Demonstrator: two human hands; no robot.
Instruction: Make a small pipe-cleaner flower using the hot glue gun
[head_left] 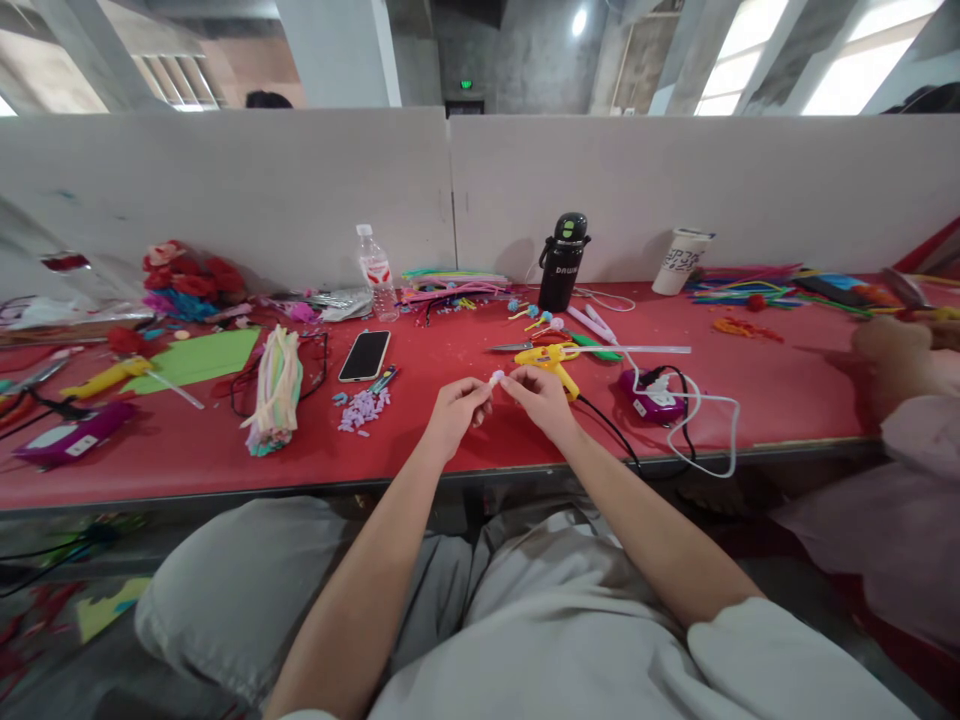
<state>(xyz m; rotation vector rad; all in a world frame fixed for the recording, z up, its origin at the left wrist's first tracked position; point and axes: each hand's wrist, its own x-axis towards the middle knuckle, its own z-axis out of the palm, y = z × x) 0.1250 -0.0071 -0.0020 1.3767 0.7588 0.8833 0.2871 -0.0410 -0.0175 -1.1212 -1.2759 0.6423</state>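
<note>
Over the red table [420,440], my left hand [459,412] and my right hand [541,400] meet fingertip to fingertip. Pinched between them is a small lilac-and-cream craft piece [497,377], too small to make out in detail. Just past my right hand lies a yellow glue gun [546,356] with a clear glue stick [645,350] poking out of its back. To the left of my left hand is a pile of short lilac pieces [364,411]. Scissors [510,347] with a pointed blade rest behind the glue gun.
A phone [365,356] and a bundle of pastel pipe cleaners [276,385] lie left. At the back stand a plastic bottle [377,275], a black flask [564,265] and a paper cup [681,262]. A purple power strip [651,398] with looped cables sits right; another person's arm [892,360] is beyond.
</note>
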